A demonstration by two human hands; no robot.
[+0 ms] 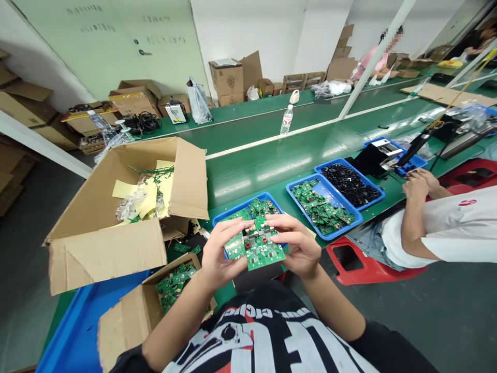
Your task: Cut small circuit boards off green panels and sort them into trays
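Observation:
Between my two hands is a green circuit board [265,253] with small red and white parts on it. My left hand [223,254] grips its left side, thumb near the lower edge and fingers along the top. On the right side, the fingers of my right hand [297,243] press on the board from above. Just behind it, a blue tray [267,197] holds more green circuit boards [261,208], partly hidden by my hands. To the lower left, a small cardboard box [145,305] contains several loose boards [175,284].
A large open cardboard box [108,259] with paper and plastic stands left. To the right are a blue tray of boards [324,207] and a tray of black parts [347,181]. A co-worker [438,223] sits at the right. A water bottle [286,122] stands farther back.

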